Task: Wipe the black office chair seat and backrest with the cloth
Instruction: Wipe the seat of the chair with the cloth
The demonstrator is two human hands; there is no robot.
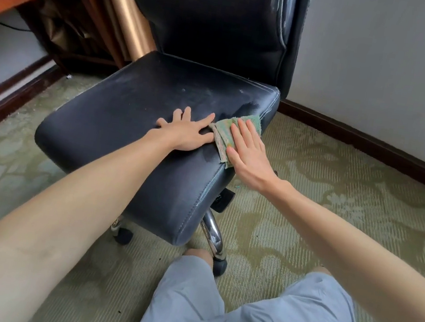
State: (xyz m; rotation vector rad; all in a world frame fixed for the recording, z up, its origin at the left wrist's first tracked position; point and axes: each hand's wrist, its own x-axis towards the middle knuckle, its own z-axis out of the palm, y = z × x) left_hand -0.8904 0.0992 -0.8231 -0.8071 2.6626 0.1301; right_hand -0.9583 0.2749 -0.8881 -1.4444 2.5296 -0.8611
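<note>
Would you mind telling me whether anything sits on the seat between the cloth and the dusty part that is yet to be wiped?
Only the left hand, lying flat on the seat just beside the cloth under the right hand. Toward the backrest, the dusty patch holds no object, so nothing visible blocks that way.

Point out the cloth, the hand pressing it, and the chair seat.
cloth point(223, 132): head view, on the green folded part left of the fingers.
right hand point(250, 155): head view, back of the hand, flat on the cloth.
chair seat point(131, 106): head view, bare dusty black top.
</note>
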